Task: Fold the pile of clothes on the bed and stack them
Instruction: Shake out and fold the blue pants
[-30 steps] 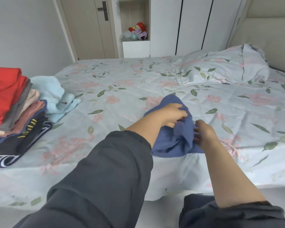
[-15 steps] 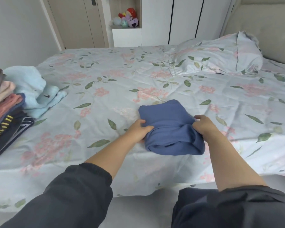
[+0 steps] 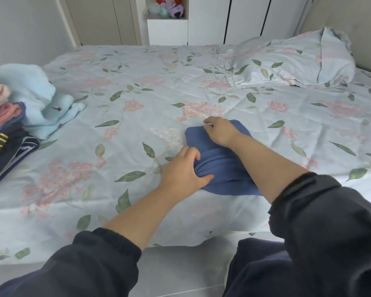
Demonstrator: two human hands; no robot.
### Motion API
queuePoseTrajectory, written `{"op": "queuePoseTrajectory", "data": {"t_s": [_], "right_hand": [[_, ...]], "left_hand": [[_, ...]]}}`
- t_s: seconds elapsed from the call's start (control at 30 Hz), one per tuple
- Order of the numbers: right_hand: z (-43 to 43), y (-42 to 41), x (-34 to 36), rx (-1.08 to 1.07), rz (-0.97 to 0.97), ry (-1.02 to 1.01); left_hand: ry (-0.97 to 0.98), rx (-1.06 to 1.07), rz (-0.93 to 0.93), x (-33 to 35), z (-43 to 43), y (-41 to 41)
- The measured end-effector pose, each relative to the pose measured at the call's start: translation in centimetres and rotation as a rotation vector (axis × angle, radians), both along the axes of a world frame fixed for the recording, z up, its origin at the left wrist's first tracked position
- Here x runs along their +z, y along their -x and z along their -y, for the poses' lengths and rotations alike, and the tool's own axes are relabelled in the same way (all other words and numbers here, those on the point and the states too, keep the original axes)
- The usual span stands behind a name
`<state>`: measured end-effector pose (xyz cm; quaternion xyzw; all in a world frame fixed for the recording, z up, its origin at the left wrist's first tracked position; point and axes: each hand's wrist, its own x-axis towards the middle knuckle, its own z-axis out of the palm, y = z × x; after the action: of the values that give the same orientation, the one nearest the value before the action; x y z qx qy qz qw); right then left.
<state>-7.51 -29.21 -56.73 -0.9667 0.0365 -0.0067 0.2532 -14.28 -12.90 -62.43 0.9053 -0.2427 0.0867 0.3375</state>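
The blue garment (image 3: 220, 168) is gripped at its near-left edge by the left hand (image 3: 184, 170) and pinched at its far edge by the right hand (image 3: 221, 130).

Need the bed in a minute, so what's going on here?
A person is folding a blue garment near the front edge of the bed. The left hand grips its near left side, bunching the cloth, while the right hand pinches its far edge. A stack of folded clothes sits at the left, with a light blue garment loosely heaped beside it.
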Motion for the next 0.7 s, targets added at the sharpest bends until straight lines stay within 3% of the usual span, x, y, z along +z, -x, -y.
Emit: {"op": "queuePoseTrajectory", "data": {"t_s": [0.13, 0.27, 0.37, 0.5, 0.53, 0.6, 0.7], "right_hand": [[-0.6, -3.5, -0.7, 0.120, -0.258, 0.332], [-0.6, -5.5, -0.6, 0.055, -0.109, 0.260], [-0.5, -6.0, -0.4, -0.052, 0.069, 0.274], [-0.1, -5.4, -1.4, 0.028, -0.126, 0.380], [0.6, -5.1, -1.8, 0.034, -0.113, 0.389], [2.3, -4.1, -1.9, -0.013, 0.017, 0.352], [5.8, -2.0, -1.7, -0.264, 0.158, 0.332]], "left_hand": [[0.025, -0.162, -0.044, 0.0, 0.0, -0.2], [0.049, -0.220, -0.172, 1.1, -0.1, -0.9], [-0.167, -0.353, -0.105, 2.1, -0.6, -1.0], [-0.570, -0.557, -0.028, 2.6, -0.9, 0.1], [-0.544, -0.564, -0.041, 2.5, -1.0, 0.3], [-0.314, -0.437, -0.086, 2.6, -1.2, 0.2], [-0.024, -0.013, -0.145, 2.6, -1.3, -1.4]]}}
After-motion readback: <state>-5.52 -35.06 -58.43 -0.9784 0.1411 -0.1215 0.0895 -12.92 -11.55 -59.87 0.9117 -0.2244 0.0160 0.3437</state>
